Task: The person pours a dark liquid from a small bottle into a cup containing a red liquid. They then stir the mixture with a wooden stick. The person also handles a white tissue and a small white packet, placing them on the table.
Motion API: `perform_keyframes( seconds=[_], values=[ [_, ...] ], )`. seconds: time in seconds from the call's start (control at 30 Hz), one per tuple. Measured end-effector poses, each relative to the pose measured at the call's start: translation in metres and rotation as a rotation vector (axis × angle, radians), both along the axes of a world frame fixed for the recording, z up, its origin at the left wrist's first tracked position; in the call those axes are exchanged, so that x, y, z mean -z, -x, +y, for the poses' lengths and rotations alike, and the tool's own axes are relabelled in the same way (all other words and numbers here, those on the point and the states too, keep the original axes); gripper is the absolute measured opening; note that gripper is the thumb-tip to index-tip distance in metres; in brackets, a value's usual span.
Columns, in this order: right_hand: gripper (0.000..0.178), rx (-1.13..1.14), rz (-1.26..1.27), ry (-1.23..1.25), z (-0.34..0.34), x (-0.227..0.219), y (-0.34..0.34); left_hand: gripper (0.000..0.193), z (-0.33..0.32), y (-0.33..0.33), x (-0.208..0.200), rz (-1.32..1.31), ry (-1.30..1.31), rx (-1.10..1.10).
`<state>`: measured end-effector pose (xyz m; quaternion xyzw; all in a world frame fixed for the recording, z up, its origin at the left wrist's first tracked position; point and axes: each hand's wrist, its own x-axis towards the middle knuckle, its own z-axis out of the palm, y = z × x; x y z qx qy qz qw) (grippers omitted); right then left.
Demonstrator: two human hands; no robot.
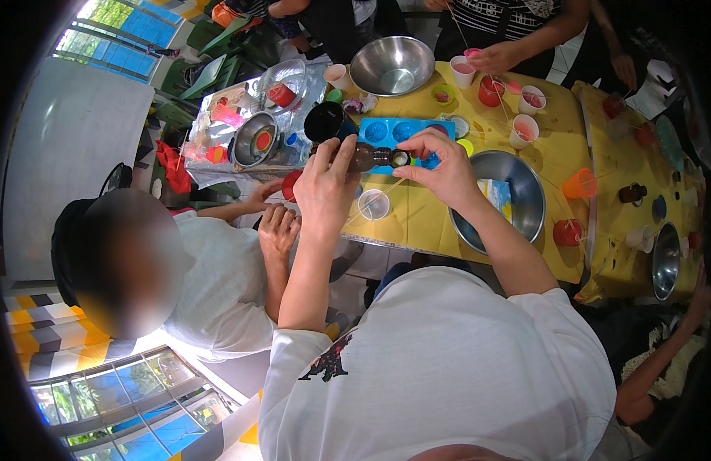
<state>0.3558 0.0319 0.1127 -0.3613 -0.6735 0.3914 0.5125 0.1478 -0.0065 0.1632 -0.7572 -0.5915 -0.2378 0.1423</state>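
Note:
My left hand (330, 183) is closed round a small brown bottle (363, 158), tilted onto its side with its neck toward the right. At that neck, my right hand (440, 167) pinches a black cap (402, 158) whose pale inside shows. Whether cap and bottle mouth touch, I cannot tell. Behind both hands lies a blue mold (377, 131) with round cavities, partly covered by them. Just below the bottle stands a clear plastic cup (374, 204) with thin sticks beside it. A dark pot (325, 121) stands close to my left fingers.
A steel bowl (533, 196) holding a packet stands right of my right forearm; another steel bowl (392, 65) is at the back. Paper cups (523, 131), red cups (568, 232) and sticks are spread over the yellow-covered table (478, 265). A person (217, 269) sits close on my left; others work across.

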Motion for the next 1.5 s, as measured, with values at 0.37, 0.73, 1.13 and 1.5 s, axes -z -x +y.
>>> perform_keyframes(
  seconds=[0.37,0.73,1.13,1.5],
  values=[
    [0.036,-0.002,-0.004,0.000,0.001,-0.001,-0.002,0.064,0.000,-0.003,-0.002,-0.002,0.011,-0.014],
    [0.037,-0.024,0.024,0.065,0.006,0.009,-0.003,0.054,0.001,-0.013,0.021,-0.448,0.141,-0.029],
    [0.037,-0.091,-0.077,0.184,0.074,0.099,0.007,0.050,-0.021,-0.006,0.038,-0.927,-0.009,-0.022],
    [0.037,-0.142,-0.315,0.127,0.102,0.146,0.021,0.049,-0.077,0.019,0.044,-0.890,-0.090,-0.102]
  ],
)
